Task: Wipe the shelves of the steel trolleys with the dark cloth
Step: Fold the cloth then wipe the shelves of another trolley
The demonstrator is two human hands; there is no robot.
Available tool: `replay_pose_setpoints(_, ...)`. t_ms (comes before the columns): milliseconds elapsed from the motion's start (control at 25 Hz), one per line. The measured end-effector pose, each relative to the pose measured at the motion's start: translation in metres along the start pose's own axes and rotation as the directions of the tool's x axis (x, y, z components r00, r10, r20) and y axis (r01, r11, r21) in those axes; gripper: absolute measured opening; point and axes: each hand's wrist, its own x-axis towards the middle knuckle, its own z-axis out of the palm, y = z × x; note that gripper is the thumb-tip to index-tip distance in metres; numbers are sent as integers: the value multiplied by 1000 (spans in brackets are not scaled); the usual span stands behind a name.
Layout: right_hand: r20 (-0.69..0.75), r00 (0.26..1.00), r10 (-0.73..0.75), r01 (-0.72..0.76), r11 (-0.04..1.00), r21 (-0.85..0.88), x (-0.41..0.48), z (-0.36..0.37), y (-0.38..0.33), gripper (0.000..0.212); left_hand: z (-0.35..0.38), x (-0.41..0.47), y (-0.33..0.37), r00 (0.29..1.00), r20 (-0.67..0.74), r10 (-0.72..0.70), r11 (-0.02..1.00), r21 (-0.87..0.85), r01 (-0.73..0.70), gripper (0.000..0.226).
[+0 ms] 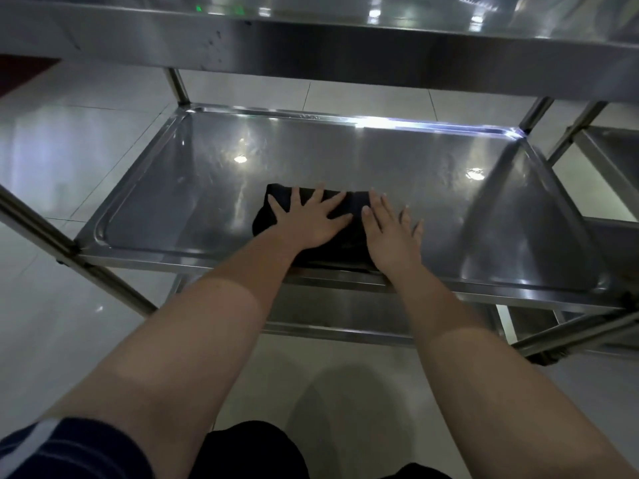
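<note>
A dark cloth (349, 248) lies folded on the middle shelf (207, 188) of a steel trolley, near the shelf's front edge. My left hand (307, 219) presses flat on the cloth's left part with fingers spread and straight. Beside it, my right hand (390, 233) lies flat with straight fingers, its inner side on the cloth's right end and its outer fingers over the bare steel. Much of the cloth is hidden under both hands.
The trolley's top shelf (345, 43) overhangs close above. A lower shelf (339, 312) shows beneath the front rail. A second steel trolley (608, 157) stands at the right. Slanted steel legs (52, 243) flank the shelf, over a pale tiled floor (62, 146).
</note>
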Motion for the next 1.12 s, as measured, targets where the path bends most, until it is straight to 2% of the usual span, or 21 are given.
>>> replay_pose_setpoints(80,-7,998,69,-68,995,66,6,-9,-6,56,-18,-6,-33,987,-162,10,995,-93,-26,52)
replay_pose_setpoints(160,-61,997,43,-45,999,-27,19,-6,-36,56,-27,-12,-71,958,-282,-59,996,-80,37,50)
replay_pose_setpoints(240,-29,994,-110,102,974,-204,22,13,-82,56,-25,-19,-92,955,-267,-125,992,-26,123,51)
replay_pose_setpoints(320,103,981,-164,188,936,-299,14,39,-111,59,-17,-17,-91,955,-259,-143,989,-3,148,52)
replay_pose_setpoints(440,186,970,-154,213,906,-365,13,47,-93,60,-9,-6,-74,956,-257,-141,988,-103,118,52)
replay_pose_setpoints(520,144,978,-153,198,900,-389,23,26,-54,59,-2,2,-62,970,-228,-88,996,-51,78,53)
replay_pose_setpoints(600,80,993,-85,110,907,-405,34,-7,5,58,5,10,-54,984,-176,-30,996,75,44,56)
replay_pose_setpoints(720,-17,988,156,-149,900,-409,40,-75,117,60,13,17,-46,985,-174,-12,988,148,38,59)
replay_pose_setpoints(800,-57,926,373,-369,863,-345,30,-114,171,63,19,20,-42,981,-194,-8,989,146,37,59)
replay_pose_setpoints(880,-76,870,488,-487,822,-296,23,-123,176,65,24,21,-36,977,-215,-16,988,147,48,58)
replay_pose_setpoints(960,-49,914,403,-396,860,-321,22,-98,133,66,26,20,-31,976,-217,-28,988,145,60,57)
replay_pose_setpoints(1040,34,987,157,-133,918,-373,14,-47,68,67,24,18,-31,976,-216,-41,988,138,72,56)
replay_pose_setpoints(1120,142,989,-29,86,905,-417,-6,0,13,67,21,17,-36,975,-215,-48,989,126,77,54)
